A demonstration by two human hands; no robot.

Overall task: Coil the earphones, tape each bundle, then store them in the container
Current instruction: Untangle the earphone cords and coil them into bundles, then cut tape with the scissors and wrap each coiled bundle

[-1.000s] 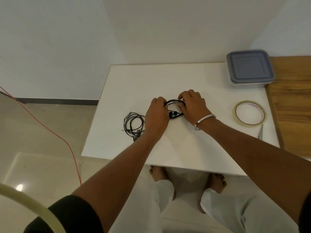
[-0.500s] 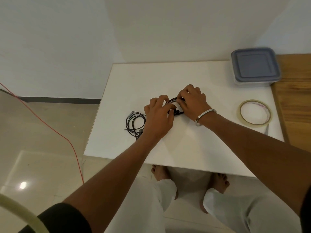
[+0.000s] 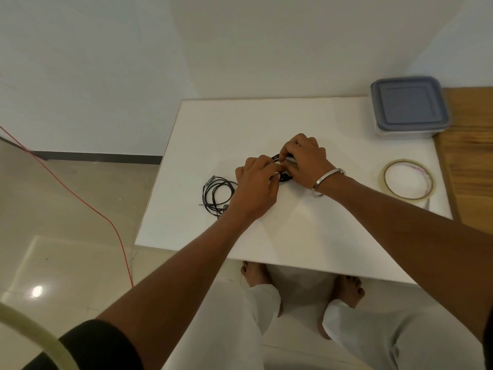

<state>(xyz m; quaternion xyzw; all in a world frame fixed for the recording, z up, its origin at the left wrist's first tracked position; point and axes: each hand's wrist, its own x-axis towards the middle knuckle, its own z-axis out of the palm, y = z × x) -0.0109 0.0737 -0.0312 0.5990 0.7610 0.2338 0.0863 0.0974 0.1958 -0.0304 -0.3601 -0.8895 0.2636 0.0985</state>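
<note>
Earphones [image 3: 280,166], a black bundle of cord, sit at the middle of the white table [image 3: 306,236], caught between both hands. The left hand [image 3: 256,190] comes in from the near left with its fingers curled over the bundle's left side, thumb and fingertips pinching the cord. The right hand [image 3: 304,161] reaches from the right, fingers bent down over the far side of the same bundle and gripping it; most of the cord is hidden beneath the two hands, so only short black loops show between them. A silver bangle [image 3: 326,181] circles the right wrist.

Just left of the left hand lies a second set of earphones [image 3: 216,193], loosely coiled flat on the table, its plug pointing to the left; it touches neither hand as far as can be seen, though the left wrist covers its near right edge.

Well to the right, near the table's right edge, a roll of clear tape [image 3: 408,180] lies flat. Just beside its near edge a small pale object shows, too small to tell. At the far right corner stands a square container [image 3: 409,108] with a grey-blue lid on. A wooden surface [image 3: 466,161] adjoins the table's right side. A red cable [image 3: 80,198] runs over the tiled floor at left.
</note>
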